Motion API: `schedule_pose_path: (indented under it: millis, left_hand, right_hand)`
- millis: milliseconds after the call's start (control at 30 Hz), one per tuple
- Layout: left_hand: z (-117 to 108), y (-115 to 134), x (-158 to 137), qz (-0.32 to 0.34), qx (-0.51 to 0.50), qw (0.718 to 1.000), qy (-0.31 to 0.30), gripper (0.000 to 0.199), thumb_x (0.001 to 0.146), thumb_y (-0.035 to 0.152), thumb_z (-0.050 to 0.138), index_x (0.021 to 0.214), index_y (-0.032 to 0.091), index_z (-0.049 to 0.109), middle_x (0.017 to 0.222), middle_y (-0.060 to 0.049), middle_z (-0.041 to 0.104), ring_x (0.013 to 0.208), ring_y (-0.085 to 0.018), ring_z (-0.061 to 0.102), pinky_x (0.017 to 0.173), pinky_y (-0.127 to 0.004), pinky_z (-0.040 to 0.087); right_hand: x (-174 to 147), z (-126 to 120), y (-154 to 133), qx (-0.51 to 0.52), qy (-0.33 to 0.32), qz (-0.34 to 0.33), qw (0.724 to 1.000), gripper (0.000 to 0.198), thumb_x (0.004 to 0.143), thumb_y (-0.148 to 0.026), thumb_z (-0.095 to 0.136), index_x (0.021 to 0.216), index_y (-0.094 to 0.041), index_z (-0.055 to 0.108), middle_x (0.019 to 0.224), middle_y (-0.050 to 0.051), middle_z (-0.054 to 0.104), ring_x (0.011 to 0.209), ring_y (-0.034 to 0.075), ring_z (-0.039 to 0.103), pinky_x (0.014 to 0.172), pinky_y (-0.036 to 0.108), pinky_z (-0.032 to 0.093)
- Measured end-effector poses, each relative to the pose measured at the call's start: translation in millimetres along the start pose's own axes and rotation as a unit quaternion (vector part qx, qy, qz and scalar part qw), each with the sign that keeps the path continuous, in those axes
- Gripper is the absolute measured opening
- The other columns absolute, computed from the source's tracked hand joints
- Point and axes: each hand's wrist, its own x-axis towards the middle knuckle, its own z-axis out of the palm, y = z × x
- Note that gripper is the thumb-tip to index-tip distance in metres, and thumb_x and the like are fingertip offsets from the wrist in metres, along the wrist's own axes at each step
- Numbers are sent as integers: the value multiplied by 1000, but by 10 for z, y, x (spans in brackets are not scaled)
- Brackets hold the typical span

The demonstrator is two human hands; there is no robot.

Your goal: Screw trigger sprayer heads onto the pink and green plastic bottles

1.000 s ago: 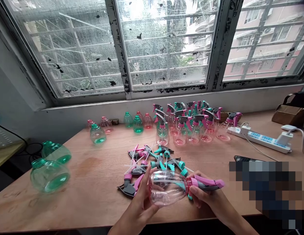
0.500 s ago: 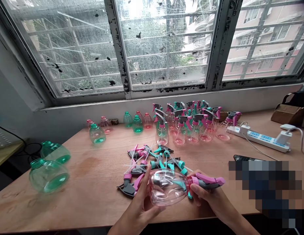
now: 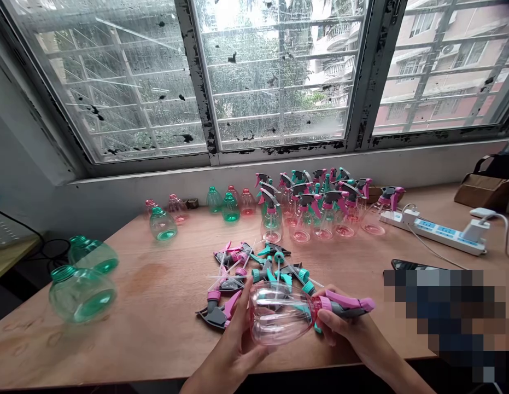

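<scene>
A clear pink spray bottle [image 3: 281,323] lies sideways between my hands, above the table's front part. My left hand [image 3: 238,339] is closed around its base end. At the neck, my right hand [image 3: 340,323] grips the pink collar of the trigger sprayer [image 3: 346,303], whose pink-and-grey head points right. The sprayer sits on the bottle's mouth; how tightly it is screwed on I cannot tell. Just behind the bottle is a pile of loose trigger sprayers [image 3: 268,268], pink-grey and teal-grey, with thin white tubes. The bottle partly hides them.
Spray bottles with heads [image 3: 328,210] stand grouped at the back. Headless green bottles [image 3: 84,298] and pink ones [image 3: 178,209] stand left and along the back. A power strip [image 3: 437,232] with cables, a phone [image 3: 414,265] and a brown bag [image 3: 484,183] occupy the right.
The bottle has rolled slightly about its long axis between my hands, and the sprayer head has shifted a little left. Everything else looks the same.
</scene>
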Motion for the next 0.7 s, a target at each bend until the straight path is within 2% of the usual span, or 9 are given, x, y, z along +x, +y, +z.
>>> schedule_pose_path:
  millis: [67, 133, 267, 367, 467, 600, 700]
  left_hand:
    - [-8, -17, 3, 10, 12, 1000, -5, 97, 98, 41, 68, 163, 44, -5, 172, -6, 28, 152, -32, 37, 127, -48, 22]
    - [-15, -32, 0, 9, 20, 1000, 0, 98, 98, 42, 68, 163, 42, -5, 172, -6, 27, 155, -33, 31, 129, -49, 16]
    - [-10, -17, -15, 3, -8, 1000, 3, 115, 85, 40, 83, 164, 43, -1, 176, -4, 16, 156, -36, 29, 129, -51, 19]
    - [-2, 19, -21, 4, -36, 999, -3, 102, 91, 41, 77, 164, 42, 7, 176, -2, 12, 160, -35, 15, 129, -51, 16]
    - [-1, 34, -17, -11, -14, 1000, -3, 100, 93, 36, 76, 163, 46, 5, 177, -1, 9, 160, -34, 18, 129, -53, 16]
    - [-1, 30, -13, 12, 30, 999, -4, 95, 99, 35, 67, 162, 48, -2, 177, 0, 6, 161, -30, 14, 130, -52, 10]
    - [1, 48, -16, 6, 46, 999, 2, 103, 95, 37, 73, 163, 46, -4, 177, -1, 5, 162, -30, 10, 130, -51, 7]
  right_hand:
    - [3, -3, 11, 0, 0, -3, 1000, 22, 93, -41, 76, 84, -23, 68, 64, -5, 61, 51, 10, 52, 52, 21, 42]
    - [0, 1, 11, 2, 0, -1, 1000, 22, 92, -41, 77, 85, -23, 68, 67, -5, 62, 51, 9, 52, 52, 20, 42]
    - [-14, 15, -13, 14, -4, 21, 1000, 21, 90, -43, 79, 94, -25, 69, 66, -6, 63, 51, 10, 53, 52, 20, 43]
    - [-15, 14, -26, 7, -12, 23, 1000, 21, 90, -43, 79, 91, -24, 71, 67, -4, 64, 52, 10, 54, 51, 21, 43]
    - [-7, 5, -24, -5, -13, 6, 1000, 24, 92, -44, 77, 83, -23, 72, 72, -2, 68, 51, 9, 54, 49, 20, 43]
    - [-4, 0, -18, -2, -11, 1, 1000, 23, 92, -44, 78, 84, -23, 72, 72, -2, 70, 51, 9, 55, 49, 19, 44]
    - [-10, 4, -15, 6, -11, 10, 1000, 22, 91, -43, 79, 87, -23, 72, 72, -2, 70, 51, 8, 55, 50, 19, 44]
